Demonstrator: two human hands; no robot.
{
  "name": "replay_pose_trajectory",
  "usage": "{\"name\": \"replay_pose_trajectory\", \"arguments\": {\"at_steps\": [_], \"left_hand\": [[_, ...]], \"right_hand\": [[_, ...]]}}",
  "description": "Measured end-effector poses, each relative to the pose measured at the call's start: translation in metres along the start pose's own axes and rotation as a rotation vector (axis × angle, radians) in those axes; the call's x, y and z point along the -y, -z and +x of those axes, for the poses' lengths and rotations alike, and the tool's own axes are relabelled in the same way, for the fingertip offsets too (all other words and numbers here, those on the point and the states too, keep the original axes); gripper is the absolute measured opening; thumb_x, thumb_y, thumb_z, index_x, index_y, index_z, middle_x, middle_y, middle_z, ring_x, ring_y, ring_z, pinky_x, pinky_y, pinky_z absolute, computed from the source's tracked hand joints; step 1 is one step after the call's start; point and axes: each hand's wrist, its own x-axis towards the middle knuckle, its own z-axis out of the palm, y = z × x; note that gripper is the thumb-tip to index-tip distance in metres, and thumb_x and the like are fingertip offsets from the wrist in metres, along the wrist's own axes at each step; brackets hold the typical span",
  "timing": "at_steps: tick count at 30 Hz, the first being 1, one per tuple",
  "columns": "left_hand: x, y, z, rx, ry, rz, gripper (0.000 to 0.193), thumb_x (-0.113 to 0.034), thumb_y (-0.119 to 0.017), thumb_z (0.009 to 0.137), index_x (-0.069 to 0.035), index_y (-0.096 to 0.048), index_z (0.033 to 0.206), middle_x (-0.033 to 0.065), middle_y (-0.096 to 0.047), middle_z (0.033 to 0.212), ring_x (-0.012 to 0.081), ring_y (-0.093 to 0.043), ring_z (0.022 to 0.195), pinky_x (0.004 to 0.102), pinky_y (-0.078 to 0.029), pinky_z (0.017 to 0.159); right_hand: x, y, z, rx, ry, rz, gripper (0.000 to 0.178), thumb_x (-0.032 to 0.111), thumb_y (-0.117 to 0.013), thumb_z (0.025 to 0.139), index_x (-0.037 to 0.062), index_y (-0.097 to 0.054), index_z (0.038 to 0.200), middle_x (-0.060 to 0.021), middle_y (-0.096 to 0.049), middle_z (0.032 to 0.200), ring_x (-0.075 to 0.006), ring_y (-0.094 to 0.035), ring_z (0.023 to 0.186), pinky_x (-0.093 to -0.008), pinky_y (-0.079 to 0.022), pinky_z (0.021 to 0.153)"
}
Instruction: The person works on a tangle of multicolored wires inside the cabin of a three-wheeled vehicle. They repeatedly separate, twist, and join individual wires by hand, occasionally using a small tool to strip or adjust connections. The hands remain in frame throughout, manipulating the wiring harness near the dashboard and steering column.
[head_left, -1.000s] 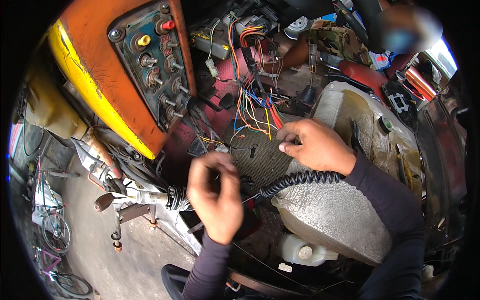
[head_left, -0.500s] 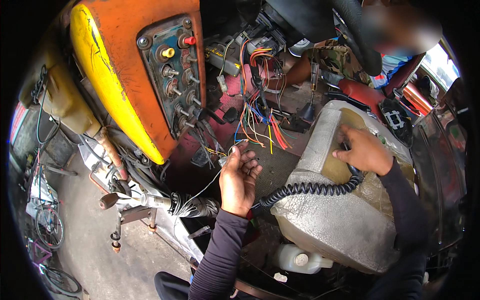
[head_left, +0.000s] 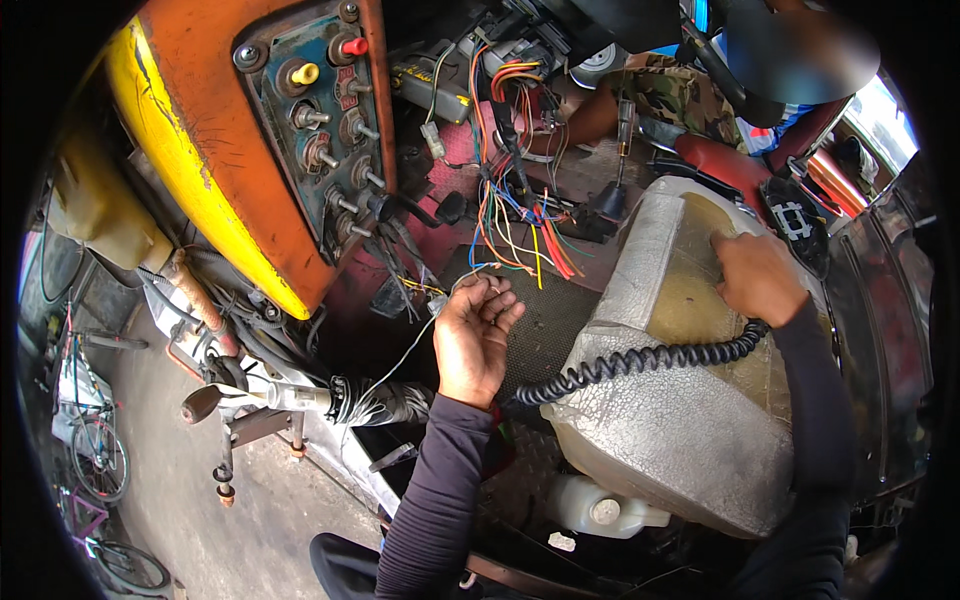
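Note:
My left hand [head_left: 474, 338], palm up with curled fingers, pinches a thin pale wire [head_left: 403, 355] that trails down to the left. Just beyond its fingertips hangs a bundle of loose coloured wires [head_left: 512, 215] with cut ends. Over the silver-and-tan padded cover [head_left: 640, 290], my right hand [head_left: 762, 280] is closed, its back toward me. A coiled black cord [head_left: 650, 358] stretches across the cover and runs under that hand's wrist; the end in the grip is hidden by the hand.
An orange-and-yellow housing with a switch panel [head_left: 318, 130] stands at upper left. Below it is a lever with a brown knob [head_left: 201, 404]. A whitish plastic jug [head_left: 608, 507] lies near the cover's front. Another person's leg in camouflage shorts [head_left: 672, 100] is at the upper right.
My right hand has shifted slightly right and turned, drawing the coiled cord further over the cover. My left hand keeps its pinch on the wire. The view has shifted slightly.

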Motion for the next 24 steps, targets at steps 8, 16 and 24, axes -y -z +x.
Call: {"name": "replay_pose_trajectory", "arguments": {"at_steps": [8, 16, 24], "left_hand": [[0.008, -0.002, 0.005, 0.009, -0.051, 0.015, 0.013, -0.013, -0.064, 0.102, -0.001, -0.069, 0.103, 0.0160, -0.076, 0.105, 0.0240, -0.074, 0.099, 0.0395, -0.064, 0.093], [0.004, -0.008, 0.007, 0.051, 0.072, -0.038, 0.017, -0.003, -0.061, 0.098, 0.002, -0.067, 0.113, 0.0108, -0.073, 0.101, 0.0179, -0.071, 0.086, 0.0328, -0.063, 0.079], [0.001, -0.010, 0.010, 0.167, 0.149, -0.083, 0.013, -0.007, -0.066, 0.102, 0.000, -0.069, 0.113, 0.0074, -0.072, 0.100, 0.0143, -0.069, 0.087, 0.0273, -0.058, 0.075]], "right_hand": [[0.016, -0.023, 0.004, -0.329, 0.282, 0.002, 0.028, 0.001, -0.067, 0.077, 0.0048, -0.072, 0.105, -0.0151, -0.062, 0.113, -0.0342, -0.064, 0.107, -0.0439, -0.053, 0.091], [0.050, 0.007, 0.014, -0.067, 0.503, 0.576, 0.024, 0.002, -0.065, 0.084, -0.0013, -0.071, 0.106, -0.0186, -0.064, 0.108, -0.0377, -0.065, 0.110, -0.0461, -0.053, 0.094], [0.087, 0.025, 0.025, 0.009, 0.412, 1.004, 0.017, 0.012, -0.072, 0.091, -0.0016, -0.073, 0.101, -0.0176, -0.073, 0.087, -0.0315, -0.073, 0.081, -0.0416, -0.056, 0.076]]}}
